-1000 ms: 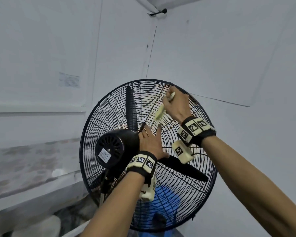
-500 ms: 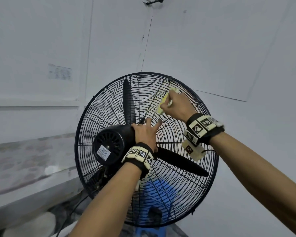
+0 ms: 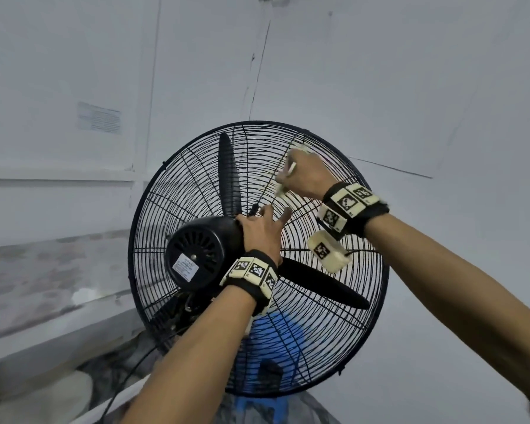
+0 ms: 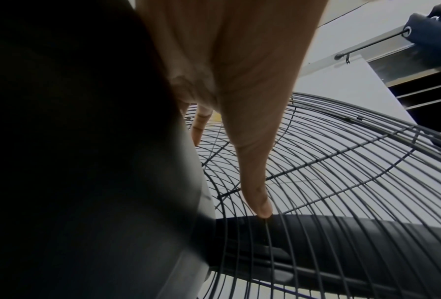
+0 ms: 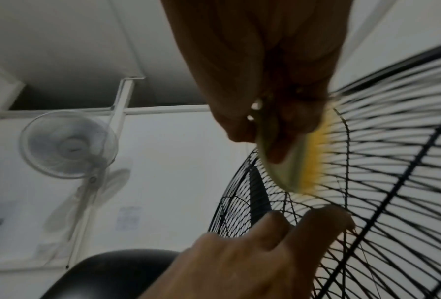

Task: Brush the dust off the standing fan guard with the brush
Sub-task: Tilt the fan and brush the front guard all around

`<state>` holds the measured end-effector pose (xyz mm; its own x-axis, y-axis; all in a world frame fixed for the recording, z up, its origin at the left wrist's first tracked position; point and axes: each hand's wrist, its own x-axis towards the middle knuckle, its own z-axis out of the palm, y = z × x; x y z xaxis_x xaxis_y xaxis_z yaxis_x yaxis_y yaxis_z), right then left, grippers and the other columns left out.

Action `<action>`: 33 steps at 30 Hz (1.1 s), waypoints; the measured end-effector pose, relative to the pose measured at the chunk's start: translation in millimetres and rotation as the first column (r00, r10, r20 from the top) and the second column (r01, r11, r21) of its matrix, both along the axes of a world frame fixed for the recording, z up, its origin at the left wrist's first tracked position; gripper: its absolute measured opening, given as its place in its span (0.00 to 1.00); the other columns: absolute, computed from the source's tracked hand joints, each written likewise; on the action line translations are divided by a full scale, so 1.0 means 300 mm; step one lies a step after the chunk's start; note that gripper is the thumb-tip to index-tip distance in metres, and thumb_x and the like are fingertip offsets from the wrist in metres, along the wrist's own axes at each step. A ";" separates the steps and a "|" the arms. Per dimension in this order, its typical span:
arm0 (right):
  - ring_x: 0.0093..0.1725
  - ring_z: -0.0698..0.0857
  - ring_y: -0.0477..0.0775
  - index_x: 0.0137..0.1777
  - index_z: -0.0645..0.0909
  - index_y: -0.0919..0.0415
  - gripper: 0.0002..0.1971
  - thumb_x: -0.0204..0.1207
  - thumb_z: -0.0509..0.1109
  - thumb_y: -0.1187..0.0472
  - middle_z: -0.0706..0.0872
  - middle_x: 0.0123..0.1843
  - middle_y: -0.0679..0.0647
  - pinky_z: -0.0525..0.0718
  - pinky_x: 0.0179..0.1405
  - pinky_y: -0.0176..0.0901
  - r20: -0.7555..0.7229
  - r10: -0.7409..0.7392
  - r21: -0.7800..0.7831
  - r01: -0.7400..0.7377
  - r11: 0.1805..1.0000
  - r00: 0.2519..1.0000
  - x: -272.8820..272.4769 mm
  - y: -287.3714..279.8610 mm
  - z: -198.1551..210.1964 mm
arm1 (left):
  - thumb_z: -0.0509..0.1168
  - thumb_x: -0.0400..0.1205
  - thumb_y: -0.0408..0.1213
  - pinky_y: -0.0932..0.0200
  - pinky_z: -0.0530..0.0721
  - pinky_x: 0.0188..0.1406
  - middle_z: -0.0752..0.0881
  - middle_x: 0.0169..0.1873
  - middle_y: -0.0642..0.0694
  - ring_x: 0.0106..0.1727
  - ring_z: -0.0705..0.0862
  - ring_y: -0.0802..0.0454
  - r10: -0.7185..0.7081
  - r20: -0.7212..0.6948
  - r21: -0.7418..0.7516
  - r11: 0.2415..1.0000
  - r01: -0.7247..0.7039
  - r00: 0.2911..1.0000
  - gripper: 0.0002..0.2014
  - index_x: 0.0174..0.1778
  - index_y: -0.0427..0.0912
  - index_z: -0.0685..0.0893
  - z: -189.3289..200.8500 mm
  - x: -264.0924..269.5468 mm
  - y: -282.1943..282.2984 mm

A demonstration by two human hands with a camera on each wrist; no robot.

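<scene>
A black standing fan fills the head view, seen from behind; its wire guard [image 3: 334,316] faces me, and the round motor housing [image 3: 202,249] sits left of centre. My left hand [image 3: 263,231] rests against the housing and the inner guard wires with its fingers [image 4: 252,161] straight. My right hand [image 3: 306,175] grips a pale brush [image 3: 283,182] against the upper guard. In the right wrist view the brush [image 5: 298,161] is blurred, its yellow bristles against the guard wires [image 5: 393,161], just above my left hand [image 5: 252,252].
White walls close in behind and to the right of the fan. A blue stool [image 3: 273,341] shows through the lower guard. A power cord [image 3: 129,371] trails down left by a low ledge [image 3: 43,338]. A white wall fan [image 5: 68,143] hangs nearby.
My right hand has stroked the brush a short way down the upper guard wires. The left hand has stayed on the housing. The fan sits lower and more central in view.
</scene>
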<state>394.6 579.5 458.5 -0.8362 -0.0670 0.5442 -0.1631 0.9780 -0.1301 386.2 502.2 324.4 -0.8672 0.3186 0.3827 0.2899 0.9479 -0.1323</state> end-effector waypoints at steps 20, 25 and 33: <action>0.38 0.83 0.48 0.47 0.81 0.63 0.11 0.78 0.76 0.55 0.86 0.37 0.51 0.81 0.39 0.38 -0.049 -0.157 0.026 0.159 0.987 0.986 0.027 0.062 0.035 | 0.80 0.71 0.65 0.31 0.73 0.71 0.67 0.79 0.43 0.64 0.86 0.33 -0.001 -0.033 0.005 1.000 0.001 0.999 0.62 0.90 0.60 0.43 -0.013 -0.008 -0.012; 0.31 0.84 0.41 0.46 0.76 0.61 0.09 0.80 0.75 0.62 0.87 0.41 0.54 0.78 0.25 0.29 -0.060 0.160 -0.169 -0.168 0.971 0.985 -0.009 0.033 -0.002 | 0.79 0.72 0.65 0.32 0.72 0.71 0.67 0.78 0.43 0.64 0.85 0.32 -0.015 -0.039 0.008 1.000 0.015 0.999 0.61 0.91 0.59 0.44 -0.015 -0.003 -0.015; 0.39 0.81 0.49 0.43 0.78 0.59 0.10 0.75 0.77 0.57 0.84 0.38 0.52 0.74 0.36 0.39 -0.096 -0.103 -0.026 0.101 0.995 0.990 -0.011 0.027 0.031 | 0.77 0.75 0.65 0.32 0.70 0.73 0.63 0.84 0.42 0.66 0.84 0.31 -0.015 -0.037 -0.003 1.000 0.015 0.999 0.60 0.91 0.59 0.42 -0.024 -0.014 -0.008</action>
<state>391.3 587.6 467.7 -0.7812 0.0280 0.6236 -0.0755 0.9874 -0.1388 382.0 499.9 317.2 -0.8475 0.3327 0.4136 0.2992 0.9430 -0.1455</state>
